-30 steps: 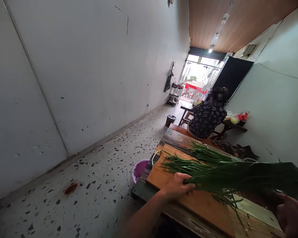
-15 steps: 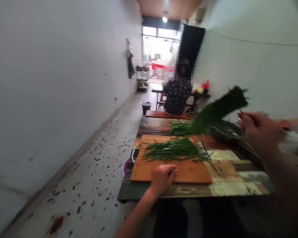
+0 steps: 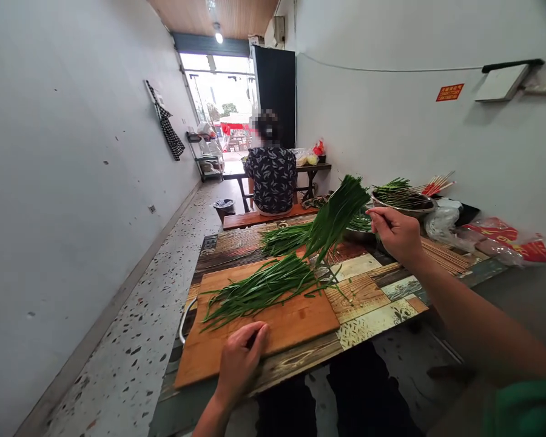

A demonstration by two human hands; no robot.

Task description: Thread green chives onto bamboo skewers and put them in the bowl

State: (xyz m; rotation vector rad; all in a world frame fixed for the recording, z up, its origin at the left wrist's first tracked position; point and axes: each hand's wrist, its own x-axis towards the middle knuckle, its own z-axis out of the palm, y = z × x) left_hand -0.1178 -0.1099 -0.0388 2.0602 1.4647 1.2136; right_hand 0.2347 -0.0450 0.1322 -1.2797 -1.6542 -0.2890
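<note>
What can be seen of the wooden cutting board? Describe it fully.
The wooden cutting board is a rectangular slab of orange-brown wood, lying flat and slightly askew on the near end of the patchwork-patterned table. A metal loop handle shows at its left end. A loose pile of garlic chives lies across its far half, tips pointing left. The left hand rests on its near edge, fingers curled. The near part of its surface is bare. The right hand is off the board, holding another bunch of chives above the table.
</note>
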